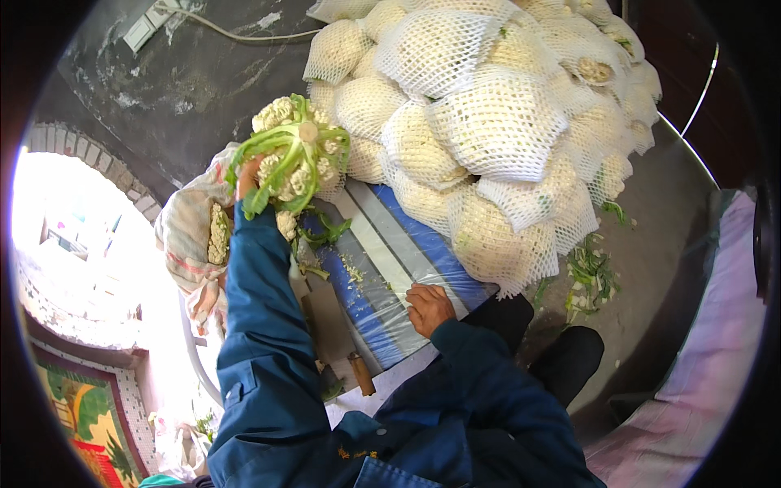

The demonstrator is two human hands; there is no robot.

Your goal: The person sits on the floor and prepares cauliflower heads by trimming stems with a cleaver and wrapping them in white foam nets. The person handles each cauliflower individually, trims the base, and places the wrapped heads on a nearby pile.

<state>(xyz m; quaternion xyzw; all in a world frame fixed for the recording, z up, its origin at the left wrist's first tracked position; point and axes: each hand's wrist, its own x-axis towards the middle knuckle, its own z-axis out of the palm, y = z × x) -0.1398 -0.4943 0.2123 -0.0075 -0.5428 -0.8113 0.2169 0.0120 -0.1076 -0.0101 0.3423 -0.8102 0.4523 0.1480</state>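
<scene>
My left hand grips a cauliflower from its left side, over the far left of the table. The cut stem faces up, with green leaf ribs spread around the white florets. My right hand rests on the plastic-covered tabletop, fingers curled in, with nothing visible in it. Between my forearms lies a cleaver, its wooden handle towards me. Beneath the held cauliflower are loose leaves and part of another cauliflower.
A large heap of cauliflowers in white foam nets covers the table's far side. An open woven sack with a cauliflower inside stands at left. Leaf trimmings lie on the floor at right, near a pink fabric cover.
</scene>
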